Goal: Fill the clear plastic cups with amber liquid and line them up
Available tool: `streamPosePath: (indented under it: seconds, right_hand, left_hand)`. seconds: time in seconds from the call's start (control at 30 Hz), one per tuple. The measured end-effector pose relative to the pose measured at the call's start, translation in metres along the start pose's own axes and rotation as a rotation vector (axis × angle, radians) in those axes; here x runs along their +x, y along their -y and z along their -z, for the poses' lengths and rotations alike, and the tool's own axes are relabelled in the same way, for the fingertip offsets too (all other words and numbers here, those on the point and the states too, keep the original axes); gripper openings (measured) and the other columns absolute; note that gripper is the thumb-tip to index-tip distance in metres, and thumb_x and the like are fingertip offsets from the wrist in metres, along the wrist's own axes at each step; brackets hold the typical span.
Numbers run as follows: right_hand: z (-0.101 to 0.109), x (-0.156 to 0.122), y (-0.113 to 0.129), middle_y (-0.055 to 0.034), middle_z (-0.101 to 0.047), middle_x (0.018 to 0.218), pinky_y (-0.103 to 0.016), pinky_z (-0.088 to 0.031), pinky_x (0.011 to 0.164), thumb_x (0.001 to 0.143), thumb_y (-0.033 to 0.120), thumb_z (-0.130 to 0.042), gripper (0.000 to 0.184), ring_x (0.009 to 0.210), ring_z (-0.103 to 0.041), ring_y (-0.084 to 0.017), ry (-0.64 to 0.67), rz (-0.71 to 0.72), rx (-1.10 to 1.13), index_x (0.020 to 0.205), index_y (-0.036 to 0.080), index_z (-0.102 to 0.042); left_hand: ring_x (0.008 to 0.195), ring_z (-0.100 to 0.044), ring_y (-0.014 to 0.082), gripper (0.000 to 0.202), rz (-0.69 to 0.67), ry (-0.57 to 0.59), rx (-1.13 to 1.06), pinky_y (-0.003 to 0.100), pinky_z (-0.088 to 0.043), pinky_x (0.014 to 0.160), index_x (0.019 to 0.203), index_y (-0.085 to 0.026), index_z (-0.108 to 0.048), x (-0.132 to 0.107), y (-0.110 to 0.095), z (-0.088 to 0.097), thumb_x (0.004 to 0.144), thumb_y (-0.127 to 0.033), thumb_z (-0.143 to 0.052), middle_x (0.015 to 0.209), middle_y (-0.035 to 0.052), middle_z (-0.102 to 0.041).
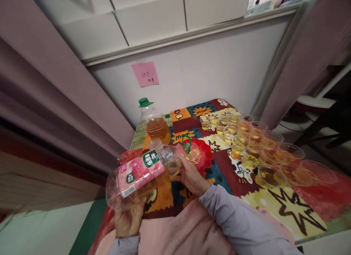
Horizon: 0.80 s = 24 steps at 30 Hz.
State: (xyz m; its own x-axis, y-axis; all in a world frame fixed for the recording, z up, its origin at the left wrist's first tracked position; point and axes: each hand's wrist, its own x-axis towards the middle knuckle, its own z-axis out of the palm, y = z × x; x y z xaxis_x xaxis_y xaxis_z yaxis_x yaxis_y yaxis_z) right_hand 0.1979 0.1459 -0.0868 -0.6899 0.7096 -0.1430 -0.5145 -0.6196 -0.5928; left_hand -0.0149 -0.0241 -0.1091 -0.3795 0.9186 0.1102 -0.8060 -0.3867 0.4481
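Pink-labelled, a tilted bottle (141,171) is resting in the clasping left hand (128,216).
Right hand (189,175) is gripping a clear piece (171,163) at the bottle's other end, neck or cup unclear. Beyond that hand, a red dish (207,158) is resting on the surface (189,124); farther right, part-filled cups (241,143) are standing.

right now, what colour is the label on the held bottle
The label is pink with green patches, in the head view.

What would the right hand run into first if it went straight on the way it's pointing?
The bottle, which the right hand seems to be gripping near its top. Past that, the jug looks roughly in line, though depth is unclear.
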Motion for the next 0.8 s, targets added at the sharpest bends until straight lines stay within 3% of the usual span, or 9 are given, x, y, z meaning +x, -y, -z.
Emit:
streamPosePath:
  seconds: [0.1, 0.37, 0.5, 0.63, 0.8]
  right_hand:
    - [0.0, -0.001, 0.0, -0.0058, -0.08, 0.119, -0.033, -0.069, 0.068, 0.097, 0.07, -0.068, 0.053, 0.093, -0.079, -0.021, 0.005, -0.006, -0.003, 0.127, 0.026, -0.071]
    - [-0.001, -0.002, 0.002, -0.0056, -0.079, 0.117, -0.034, -0.069, 0.068, 0.092, 0.073, -0.074, 0.059, 0.093, -0.078, -0.021, -0.005, -0.003, -0.008, 0.128, 0.027, -0.071]
    - [-0.002, -0.002, 0.003, -0.0046, -0.079, 0.121, -0.033, -0.069, 0.068, 0.093, 0.07, -0.073, 0.056, 0.093, -0.079, -0.02, 0.002, -0.005, -0.009, 0.129, 0.027, -0.07]
    - [-0.003, -0.003, 0.005, -0.0042, -0.08, 0.119, -0.031, -0.069, 0.067, 0.097, 0.069, -0.068, 0.051, 0.092, -0.078, -0.019, -0.002, -0.015, -0.021, 0.128, 0.028, -0.071]
    - [-0.002, -0.003, 0.004, -0.0054, -0.081, 0.117, -0.032, -0.069, 0.068, 0.096, 0.07, -0.068, 0.052, 0.094, -0.079, -0.021, 0.011, -0.007, -0.022, 0.123, 0.026, -0.072]
  left_hand:
    - [0.141, -0.066, 0.0352, 0.062, 0.024, 0.105, -0.034, 0.055, -0.065, 0.102, 0.175, -0.045, -0.015, 0.0, 0.0, 0.003, 0.114, -0.043, -0.031, 0.16, 0.0109, -0.063]
    - [0.151, -0.056, 0.0351, 0.066, 0.052, 0.212, -0.079, 0.058, -0.058, 0.111, 0.174, -0.046, 0.0, 0.0, 0.0, 0.011, 0.114, -0.046, -0.028, 0.17, 0.0108, -0.05]
    - [0.154, -0.053, 0.0321, 0.066, 0.032, 0.174, -0.084, 0.058, -0.051, 0.119, 0.174, -0.048, 0.0, 0.001, 0.0, 0.011, 0.114, -0.046, -0.03, 0.174, 0.0081, -0.044]
    - [0.152, -0.056, 0.0279, 0.063, -0.007, 0.119, -0.032, 0.052, -0.054, 0.118, 0.173, -0.052, -0.007, 0.0, -0.001, 0.014, 0.115, -0.043, -0.031, 0.172, 0.0041, -0.049]
    - [0.154, -0.053, 0.0322, 0.066, 0.068, 0.194, -0.085, 0.055, -0.057, 0.114, 0.174, -0.049, -0.004, -0.001, -0.005, 0.023, 0.114, -0.046, -0.031, 0.17, 0.008, -0.051]
